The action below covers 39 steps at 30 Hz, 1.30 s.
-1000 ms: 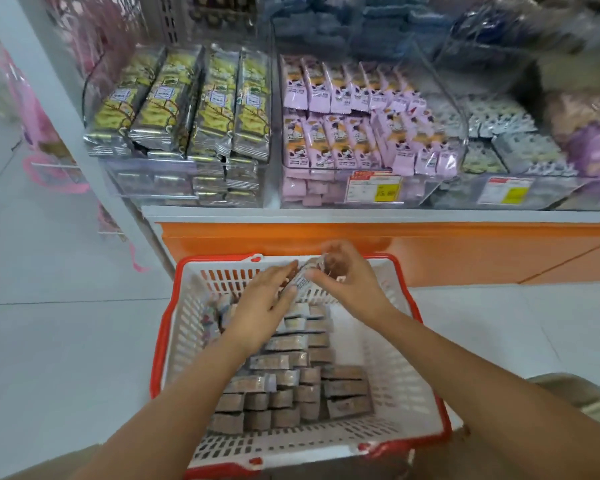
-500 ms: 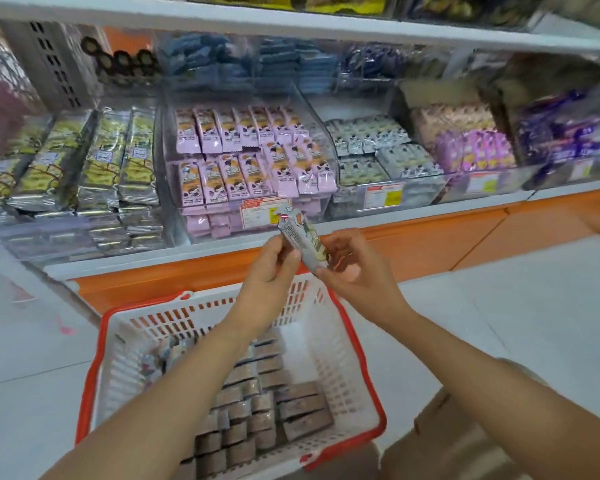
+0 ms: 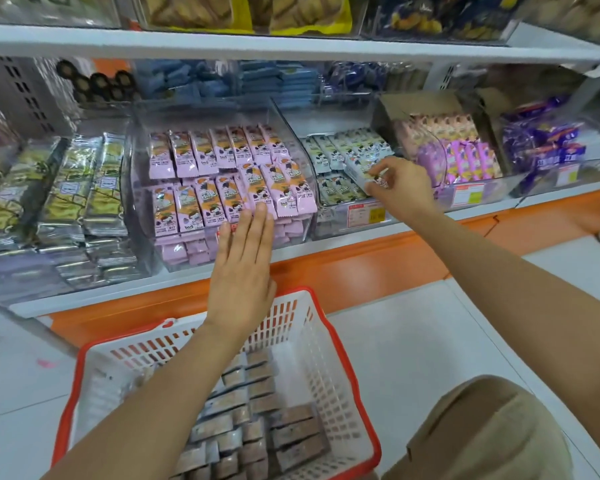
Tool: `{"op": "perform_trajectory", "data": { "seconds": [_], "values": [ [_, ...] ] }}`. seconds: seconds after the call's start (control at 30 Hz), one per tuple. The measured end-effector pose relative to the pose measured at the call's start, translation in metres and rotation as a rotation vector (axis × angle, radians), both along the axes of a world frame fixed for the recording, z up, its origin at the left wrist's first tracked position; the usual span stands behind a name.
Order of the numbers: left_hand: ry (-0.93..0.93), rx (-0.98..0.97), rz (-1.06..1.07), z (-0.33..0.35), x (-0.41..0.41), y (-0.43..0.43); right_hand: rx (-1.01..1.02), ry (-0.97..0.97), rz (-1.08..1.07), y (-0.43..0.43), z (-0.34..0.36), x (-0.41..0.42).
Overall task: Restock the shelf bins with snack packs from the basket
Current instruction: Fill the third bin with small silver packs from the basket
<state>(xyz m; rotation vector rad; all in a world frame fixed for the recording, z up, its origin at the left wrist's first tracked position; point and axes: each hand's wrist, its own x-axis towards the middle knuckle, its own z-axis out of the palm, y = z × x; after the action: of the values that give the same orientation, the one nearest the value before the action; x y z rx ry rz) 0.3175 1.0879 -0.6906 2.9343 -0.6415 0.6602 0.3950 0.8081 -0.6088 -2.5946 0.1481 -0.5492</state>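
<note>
Head view: right hand (image 3: 400, 183) pinches snack pack (image 3: 360, 170) over bin (image 3: 340, 221); left hand (image 3: 241, 275) apart.

White basket (image 3: 321, 355), red rim; pink packs (image 3: 201, 202)

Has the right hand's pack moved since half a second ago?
Yes: the right hand carried the snack pack rightward, from in front of the pink-pack bin to over the green-pack bin beside it.

Glossy pink packs (image 3: 187, 206), seemingly acrylic bins (image 3: 292, 142)
</note>
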Motion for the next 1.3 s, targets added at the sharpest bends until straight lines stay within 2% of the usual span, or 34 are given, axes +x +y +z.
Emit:
{"op": "perform_trajectory", "data": {
  "seconds": [0.2,0.33,0.43,0.5,0.57,0.7,0.8,0.93,1.07,1.2,1.3],
  "values": [
    [0.05,0.023,-0.003,0.003,-0.001,0.002,-0.089,0.103,-0.032,0.003,-0.003,0.014],
    [0.045,-0.072,-0.091,0.008,-0.002,0.011,-0.077,-0.002,0.013,0.009,0.0,0.007],
    [-0.02,-0.142,-0.15,0.007,-0.008,0.032,0.04,-0.13,0.102,0.043,0.001,-0.018],
    [-0.059,-0.172,-0.116,0.0,-0.016,0.055,0.155,-0.193,0.241,0.081,-0.006,-0.046],
    [-0.055,-0.19,-0.044,-0.012,-0.027,0.083,0.259,-0.168,0.398,0.122,-0.024,-0.075],
    [0.067,-0.141,0.081,-0.052,-0.053,0.147,0.319,0.055,0.596,0.194,-0.095,-0.113],
    [0.219,-0.053,0.194,-0.093,-0.076,0.192,0.257,0.322,0.689,0.236,-0.157,-0.132],
    [0.473,-0.035,0.375,-0.14,-0.102,0.225,0.068,0.652,0.798,0.273,-0.224,-0.158],
    [0.526,-0.036,0.408,-0.158,-0.113,0.234,-0.258,0.98,0.831,0.295,-0.266,-0.174],
    [0.49,-0.074,0.401,-0.164,-0.113,0.234,-0.349,1.099,0.794,0.303,-0.299,-0.182],
    [0.477,-0.125,0.398,-0.168,-0.114,0.235,-0.43,1.044,0.795,0.308,-0.309,-0.184]
  ]
}}
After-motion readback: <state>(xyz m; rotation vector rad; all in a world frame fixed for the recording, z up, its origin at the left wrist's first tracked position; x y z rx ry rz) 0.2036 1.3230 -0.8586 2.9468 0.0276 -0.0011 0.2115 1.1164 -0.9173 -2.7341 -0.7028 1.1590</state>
